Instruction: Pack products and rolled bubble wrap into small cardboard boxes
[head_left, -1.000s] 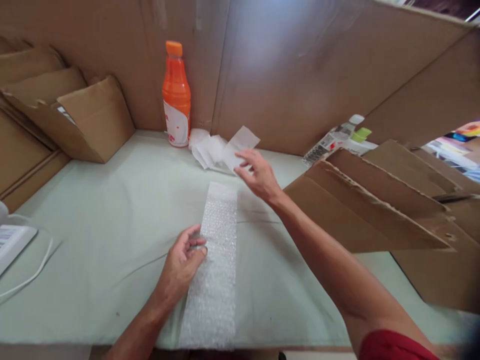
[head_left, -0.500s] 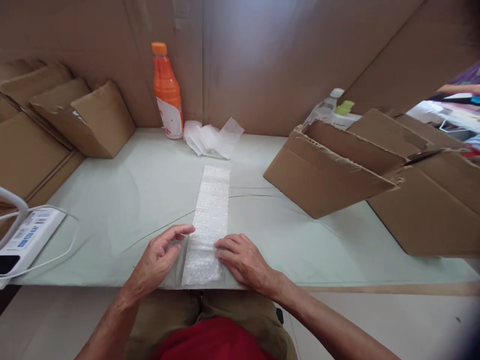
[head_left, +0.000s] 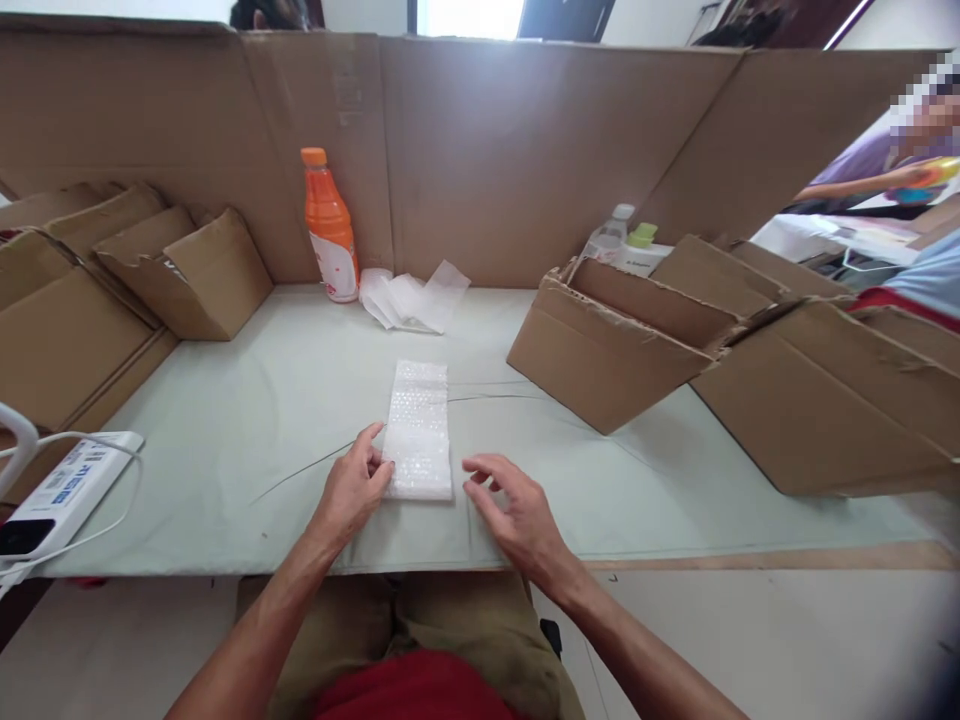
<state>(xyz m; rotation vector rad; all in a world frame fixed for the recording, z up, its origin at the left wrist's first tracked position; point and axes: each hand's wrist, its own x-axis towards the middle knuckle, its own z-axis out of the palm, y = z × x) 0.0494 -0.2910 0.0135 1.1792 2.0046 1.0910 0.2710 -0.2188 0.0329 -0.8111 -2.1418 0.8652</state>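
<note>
Your left hand meets the left edge of the bubble wrap with thumb and fingertips; whether it pinches the wrap cannot be told. Your right hand, fingers loosely curled and parted from the thumb, holds nothing and sits just beside the right edge, apart from it. So the bubble wrap lies between your hands, with the left one nearer. Its long axis runs away from you, close to straight, and its near part looks doubled over, flat on the pale green tablecloth. Farther out, a cardboard box slants on your right. Beyond the far end lie white sheets, next to an orange bottle standing before the cardboard wall.
</note>
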